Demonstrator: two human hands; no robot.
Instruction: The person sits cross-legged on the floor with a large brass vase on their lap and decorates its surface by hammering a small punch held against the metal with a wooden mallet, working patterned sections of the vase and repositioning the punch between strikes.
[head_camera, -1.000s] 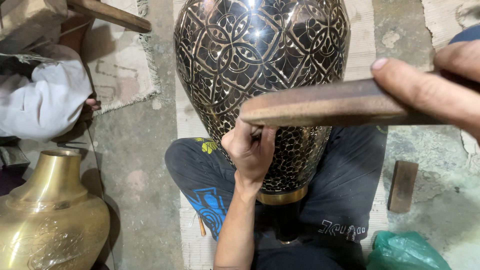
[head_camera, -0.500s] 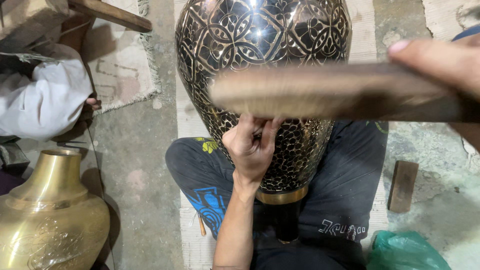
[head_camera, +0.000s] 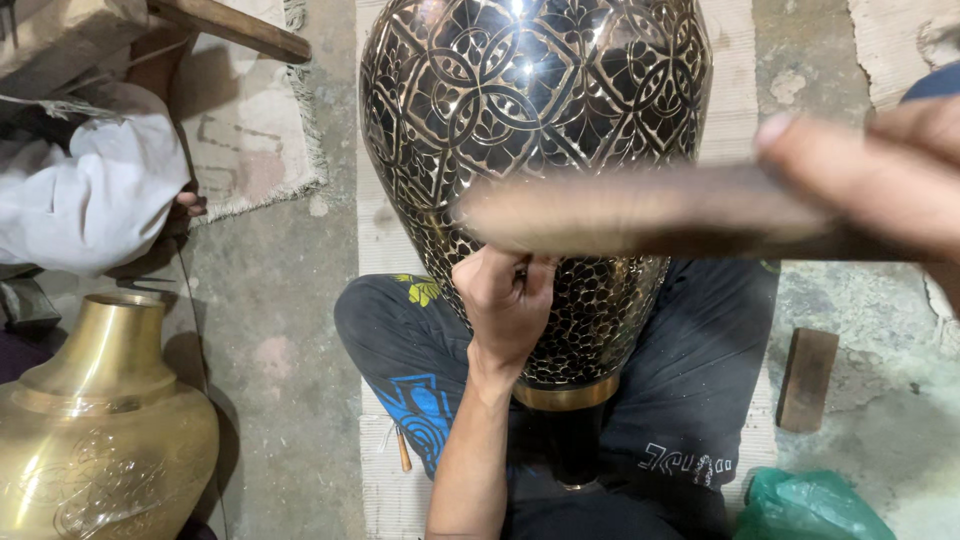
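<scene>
Against engraved vase (head_camera: 535, 130): left hand (head_camera: 505, 300) grip fisted on tool (hidden); right hand (head_camera: 880, 180) clasps wooden mallet (head_camera: 640, 215).

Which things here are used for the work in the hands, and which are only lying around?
In use:
- large dark engraved metal vase with shiny pattern, resting on the lap
- left hand, pressed against the vase, apparently holding a small tool
- right hand, holding the wooden stick
- long brown wooden stick, blurred

Lying about:
- plain golden brass vase
- small brown wooden block
- green plastic bag
- white cloth bundle
</scene>
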